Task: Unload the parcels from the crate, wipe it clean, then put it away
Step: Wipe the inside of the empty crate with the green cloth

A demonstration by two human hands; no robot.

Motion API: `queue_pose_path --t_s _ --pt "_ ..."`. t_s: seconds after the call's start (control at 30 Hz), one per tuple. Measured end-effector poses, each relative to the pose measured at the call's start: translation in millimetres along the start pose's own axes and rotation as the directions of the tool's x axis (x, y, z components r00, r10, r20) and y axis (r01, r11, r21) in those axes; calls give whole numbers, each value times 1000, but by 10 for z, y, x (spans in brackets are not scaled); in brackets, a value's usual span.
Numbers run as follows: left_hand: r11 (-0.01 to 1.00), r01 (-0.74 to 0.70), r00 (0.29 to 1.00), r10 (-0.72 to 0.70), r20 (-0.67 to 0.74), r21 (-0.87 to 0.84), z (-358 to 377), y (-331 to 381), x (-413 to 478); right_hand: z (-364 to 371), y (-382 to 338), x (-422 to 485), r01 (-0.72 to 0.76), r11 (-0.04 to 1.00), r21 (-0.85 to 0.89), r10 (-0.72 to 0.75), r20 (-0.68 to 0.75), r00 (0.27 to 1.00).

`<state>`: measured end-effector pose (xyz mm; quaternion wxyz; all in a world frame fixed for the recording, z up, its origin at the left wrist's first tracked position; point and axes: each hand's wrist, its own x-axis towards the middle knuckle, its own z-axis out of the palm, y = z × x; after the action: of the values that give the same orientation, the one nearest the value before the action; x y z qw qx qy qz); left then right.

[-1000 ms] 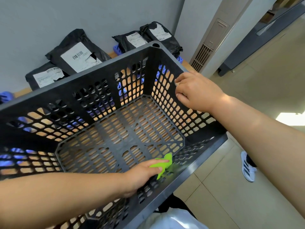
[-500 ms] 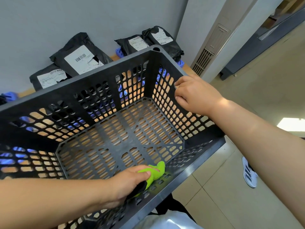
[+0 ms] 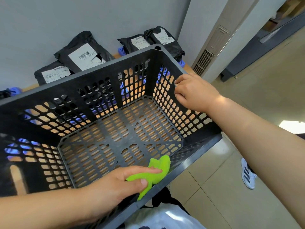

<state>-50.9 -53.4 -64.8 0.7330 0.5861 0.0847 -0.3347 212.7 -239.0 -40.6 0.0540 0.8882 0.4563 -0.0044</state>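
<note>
Black plastic crate (image 3: 99, 76) front and centre, rectangular, its walls and floor a lattice of slots, wood-toned surface showing through. Inside it, at the near wall, the left hand (image 3: 115, 184) grips a fuzzy lime-green cloth (image 3: 158, 172), thumb and fingers pinched round it. The right hand (image 3: 194, 93) curls over the right wall's top edge, grasping it. Behind the crate, glossy black parcels (image 3: 85, 53) with white labels lean on a plain grey wall (image 3: 49, 22). Right side: slatted vent (image 3: 203, 63), beige floor tiles (image 3: 214, 195), a white shoe (image 3: 247, 176).
</note>
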Motion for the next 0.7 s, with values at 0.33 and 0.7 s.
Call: queue_pose_path --t_s 0.33,0.7 --pt "970 180 983 -182 -4 164 -194 -424 410 -21 -19 -12 8 1000 -4 -8 -29 1000" --pt "900 360 933 -349 -88 247 -342 -771 681 -11 -9 -9 12 1000 -2 -12 -41 999"
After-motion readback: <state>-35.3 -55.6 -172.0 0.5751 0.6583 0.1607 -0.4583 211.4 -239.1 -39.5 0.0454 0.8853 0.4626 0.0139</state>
